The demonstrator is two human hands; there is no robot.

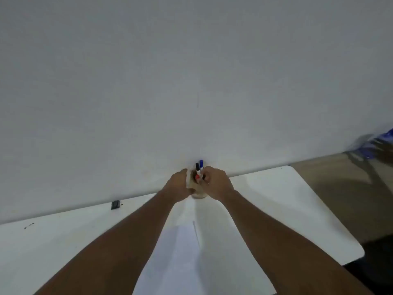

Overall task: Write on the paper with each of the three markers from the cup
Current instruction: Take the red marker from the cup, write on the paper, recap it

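Note:
A pale cup (198, 193) stands at the far edge of the white table, against the wall. Three markers stick out of it: one with a blue cap (201, 163), one with a black cap (197, 167) and one with a red cap (197, 177), which sits lowest. My left hand (180, 185) wraps the cup's left side. On the right, my right hand (214, 182) has its fingers closed around the marker barrels at the cup's mouth; which marker it grips is hidden. A white sheet of paper (182, 252) lies between my forearms, near me.
The white table (287, 209) ends in a rounded corner at the right, with floor beyond. A small dark object (115, 204) sits where table meets wall at the left. A few dark specks (28, 225) mark the tabletop. Something blue (380, 143) lies far right.

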